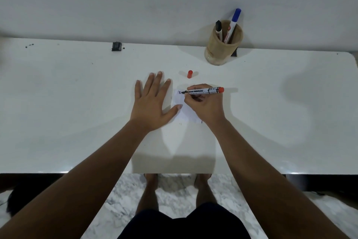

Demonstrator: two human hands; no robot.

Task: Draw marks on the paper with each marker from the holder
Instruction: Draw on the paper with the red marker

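Head view: right hand (205, 103) pinches red marker (203, 90), tip on paper (184, 111) at table (77, 103) middle. Left hand (153, 103) spread flat, thumb pinning paper. Paper light, probably slides; hold near edge. Holder (222, 49) near far edge.

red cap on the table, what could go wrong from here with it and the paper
The red cap lies loose on its side on the table, apart from both hands, so it could roll off or be knocked away. The paper is small and only the left hand thumb pins its edge, so it may slide under the marker in the right hand, putting ink on the table.
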